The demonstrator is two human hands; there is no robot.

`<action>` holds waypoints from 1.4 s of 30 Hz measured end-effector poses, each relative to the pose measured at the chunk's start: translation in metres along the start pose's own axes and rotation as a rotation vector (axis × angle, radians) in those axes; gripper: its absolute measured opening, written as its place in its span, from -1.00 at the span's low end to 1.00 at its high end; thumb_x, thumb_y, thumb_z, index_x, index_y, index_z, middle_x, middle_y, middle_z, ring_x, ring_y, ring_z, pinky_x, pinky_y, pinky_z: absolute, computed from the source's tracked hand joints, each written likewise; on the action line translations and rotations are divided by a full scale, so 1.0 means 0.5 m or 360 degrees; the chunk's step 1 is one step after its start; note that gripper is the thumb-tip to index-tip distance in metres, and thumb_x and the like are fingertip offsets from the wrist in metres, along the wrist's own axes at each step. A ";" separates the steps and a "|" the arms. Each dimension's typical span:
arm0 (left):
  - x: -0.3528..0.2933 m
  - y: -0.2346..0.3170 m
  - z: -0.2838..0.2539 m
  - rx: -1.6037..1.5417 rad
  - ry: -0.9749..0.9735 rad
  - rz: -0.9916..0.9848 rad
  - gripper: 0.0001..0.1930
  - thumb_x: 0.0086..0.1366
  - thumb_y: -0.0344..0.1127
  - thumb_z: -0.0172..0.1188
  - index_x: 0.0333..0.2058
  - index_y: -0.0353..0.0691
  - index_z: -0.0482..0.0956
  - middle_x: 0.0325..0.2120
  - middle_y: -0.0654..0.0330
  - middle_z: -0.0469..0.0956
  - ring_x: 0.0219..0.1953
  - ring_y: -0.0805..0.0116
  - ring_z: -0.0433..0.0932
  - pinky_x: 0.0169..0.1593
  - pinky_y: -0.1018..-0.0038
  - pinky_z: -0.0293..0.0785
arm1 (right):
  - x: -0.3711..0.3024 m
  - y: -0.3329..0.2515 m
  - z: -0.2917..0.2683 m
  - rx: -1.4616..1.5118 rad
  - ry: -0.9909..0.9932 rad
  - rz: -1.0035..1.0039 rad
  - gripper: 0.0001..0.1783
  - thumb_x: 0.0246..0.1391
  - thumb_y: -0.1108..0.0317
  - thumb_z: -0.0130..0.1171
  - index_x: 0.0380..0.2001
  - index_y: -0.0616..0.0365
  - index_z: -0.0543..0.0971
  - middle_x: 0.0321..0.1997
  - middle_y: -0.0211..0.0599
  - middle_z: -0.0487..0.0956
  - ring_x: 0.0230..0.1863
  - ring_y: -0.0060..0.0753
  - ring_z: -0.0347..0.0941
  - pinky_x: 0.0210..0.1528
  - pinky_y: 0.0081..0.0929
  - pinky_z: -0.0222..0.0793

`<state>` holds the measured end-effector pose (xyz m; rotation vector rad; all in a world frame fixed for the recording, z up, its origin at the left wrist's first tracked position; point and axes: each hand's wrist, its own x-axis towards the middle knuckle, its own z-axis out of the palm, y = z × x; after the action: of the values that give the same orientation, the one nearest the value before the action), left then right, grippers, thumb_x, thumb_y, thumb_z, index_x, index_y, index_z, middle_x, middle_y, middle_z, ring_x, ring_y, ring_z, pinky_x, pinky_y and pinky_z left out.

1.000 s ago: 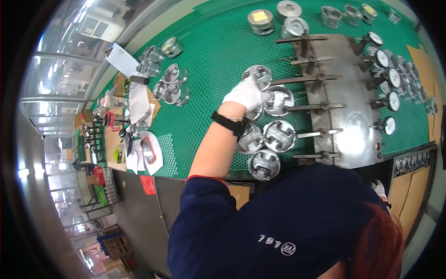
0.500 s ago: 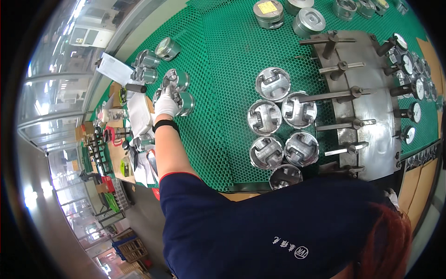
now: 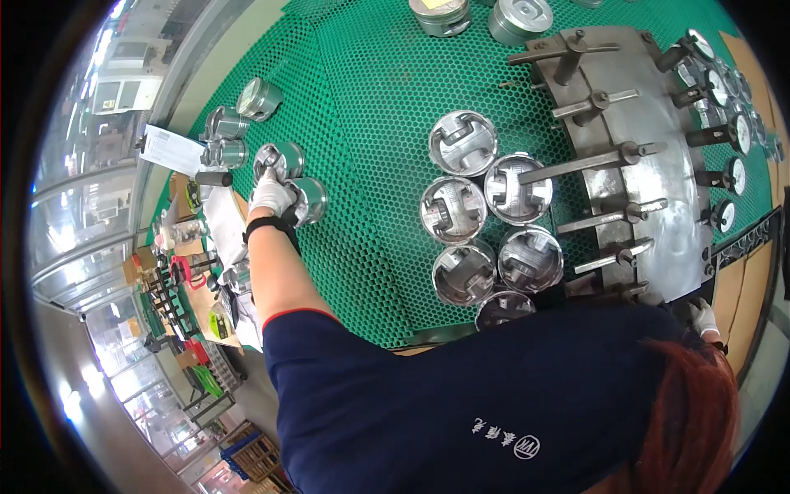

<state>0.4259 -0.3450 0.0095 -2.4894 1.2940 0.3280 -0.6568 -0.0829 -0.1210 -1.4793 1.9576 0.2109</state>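
Note:
My left hand (image 3: 271, 198), in a white glove, is at a pair of silver metal pistons on the left of the bench. Its fingertips are closed on the near rim of the farther piston (image 3: 285, 158). Against the right side of the hand sits the nearer piston (image 3: 313, 200). The palm hides part of both. At the lower right, my right hand (image 3: 704, 318), also gloved in white, is beside the near end of the curved metal fixture (image 3: 650, 177); its fingers are too small and partly hidden to read.
Several upturned pistons (image 3: 463, 143) stand in a cluster mid-bench on green perforated matting (image 3: 370, 107). Clamp bars and dial gauges (image 3: 740, 133) stick out from the fixture. More pistons (image 3: 260, 99) and a clipboard (image 3: 173, 150) are at the far left.
The whole view has shifted, with the bench things sliding left. My left hand stays at the two pistons, its fingers now on the farther one. More of my right hand shows.

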 end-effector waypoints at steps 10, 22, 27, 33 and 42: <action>-0.400 0.105 0.051 -0.0175 -0.0066 0.0266 -0.50 0.06 -0.29 0.30 0.02 -0.21 0.51 -0.10 -0.16 0.59 -0.03 -0.14 0.59 0.07 0.16 0.52 | 0.065 -0.068 -0.046 0.0516 -0.0085 0.0355 -0.60 0.31 0.20 0.09 0.11 0.19 0.46 -0.35 -0.19 0.61 -0.60 -0.37 0.46 -0.55 -0.39 0.44; -0.694 0.108 0.141 -0.1617 0.0022 -0.0118 -0.29 0.03 -0.36 0.46 0.20 -0.21 0.43 -0.17 0.13 0.59 -0.18 0.35 0.58 -0.09 0.46 0.55 | 0.214 -0.115 -0.278 0.0644 -0.0084 0.0193 -0.56 0.27 0.13 0.10 0.04 0.24 0.54 -0.17 -0.20 0.64 -0.23 -0.32 0.53 -0.15 -0.37 0.46; -0.787 0.069 0.140 -0.1693 0.0849 -0.0425 -0.49 0.19 -0.54 0.17 0.16 -0.23 0.46 -0.06 0.14 0.59 -0.07 0.37 0.54 0.04 0.45 0.47 | 0.179 -0.245 -0.450 0.0875 0.0003 -0.0234 -0.65 0.29 0.20 0.14 0.05 0.12 0.54 -0.17 -0.45 0.58 -0.23 -0.60 0.49 -0.24 -0.57 0.49; -0.960 0.290 -0.026 -0.2085 0.0861 -0.0094 -0.38 0.22 -0.51 0.22 0.28 -0.22 0.31 -0.01 0.09 0.55 -0.14 0.45 0.52 -0.05 0.52 0.52 | -0.047 -0.557 -0.509 0.0871 -0.0157 -0.1150 -0.62 0.31 0.39 0.05 0.15 0.28 0.47 0.02 -0.27 0.58 -0.08 -0.46 0.54 0.02 -0.46 0.48; -1.064 0.727 -0.131 -0.2821 -0.0043 0.1423 -0.14 0.17 -0.65 0.15 0.42 -0.20 0.01 0.07 0.10 0.40 0.10 0.36 0.43 0.10 0.45 0.46 | -0.132 -0.741 -0.364 0.1204 -0.1140 -0.1468 0.31 -0.14 0.46 0.48 0.50 0.13 -0.23 0.37 -0.09 0.27 0.35 -0.29 0.27 0.35 -0.32 0.25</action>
<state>-0.1703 -0.1668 0.1899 -2.3427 2.7116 2.6137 -0.3874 -0.2488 0.1520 -1.3423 0.5558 -0.3380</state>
